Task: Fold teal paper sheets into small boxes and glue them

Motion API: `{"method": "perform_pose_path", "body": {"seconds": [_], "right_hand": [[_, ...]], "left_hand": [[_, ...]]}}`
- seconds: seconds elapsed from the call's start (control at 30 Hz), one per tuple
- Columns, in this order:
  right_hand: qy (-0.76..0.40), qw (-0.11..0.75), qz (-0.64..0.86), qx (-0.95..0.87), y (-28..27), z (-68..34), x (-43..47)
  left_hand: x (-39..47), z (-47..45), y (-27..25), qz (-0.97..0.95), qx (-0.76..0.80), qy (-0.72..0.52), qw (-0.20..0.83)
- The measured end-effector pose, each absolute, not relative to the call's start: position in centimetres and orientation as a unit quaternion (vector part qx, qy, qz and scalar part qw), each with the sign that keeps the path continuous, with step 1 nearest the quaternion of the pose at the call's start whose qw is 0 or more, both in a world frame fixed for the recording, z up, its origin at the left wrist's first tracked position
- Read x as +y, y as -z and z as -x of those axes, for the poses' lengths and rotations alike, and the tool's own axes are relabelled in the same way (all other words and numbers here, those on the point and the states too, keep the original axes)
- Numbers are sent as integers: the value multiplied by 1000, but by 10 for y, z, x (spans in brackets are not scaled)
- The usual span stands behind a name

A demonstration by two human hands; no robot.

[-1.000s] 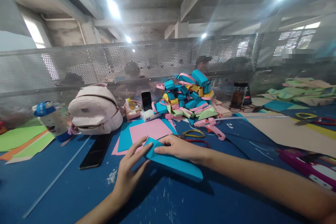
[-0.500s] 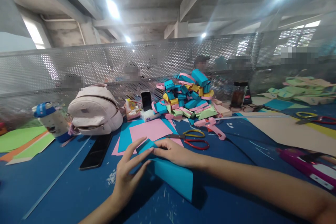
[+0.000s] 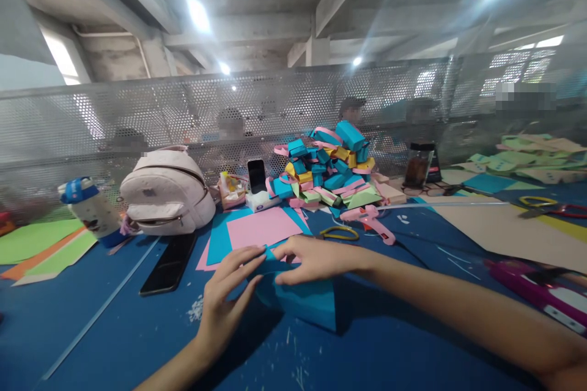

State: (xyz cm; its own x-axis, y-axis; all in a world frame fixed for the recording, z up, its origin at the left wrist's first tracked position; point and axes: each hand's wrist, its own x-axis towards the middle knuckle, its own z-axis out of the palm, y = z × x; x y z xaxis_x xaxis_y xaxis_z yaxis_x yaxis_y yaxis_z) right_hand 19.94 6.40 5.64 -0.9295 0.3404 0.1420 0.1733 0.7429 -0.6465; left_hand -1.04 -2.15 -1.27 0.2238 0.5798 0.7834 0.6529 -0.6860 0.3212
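Observation:
A folded piece of blue paper (image 3: 305, 302) is held just above the blue table by both hands. My left hand (image 3: 229, 287) grips its left end, fingers along the top and thumb in front. My right hand (image 3: 316, 259) pinches the upper edge, with the thumb on the near side. Part of the fold is hidden behind the fingers. Beyond the hands lie sheets of pink paper (image 3: 261, 227) and blue paper (image 3: 220, 238). Yellow-and-red scissors (image 3: 342, 233) are partly covered by my right hand.
A pink glue gun (image 3: 371, 220) lies behind the right forearm. Folded paper pieces (image 3: 325, 165) are heaped at the back. A white backpack (image 3: 167, 195), a bottle (image 3: 94, 214) and a black phone (image 3: 169, 263) stand or lie left. At right is a magenta tool (image 3: 536, 287).
My right hand has shifted slightly right and opened wider over the paper's top, covering the red scissor handle. The paper's right end has risen and turned. My left hand stays nearly in place.

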Motion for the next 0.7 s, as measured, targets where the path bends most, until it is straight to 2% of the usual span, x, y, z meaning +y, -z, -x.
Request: {"method": "perform_pose_path", "body": {"seconds": [0.13,0.33,0.5,0.7], "right_hand": [[-276,119,151,-942,-65,-203,65],[-261,100,120,-952,-69,-204,68],[-164,71,107,-978,-78,-202,67],[29,71,143,-987,-99,-196,53]], "left_hand": [[-19,13,13,798,-369,473,64],[-19,14,11,803,-375,460,63],[-20,12,16,809,-407,424,-16],[-25,8,15,761,-433,457,-155]]}}
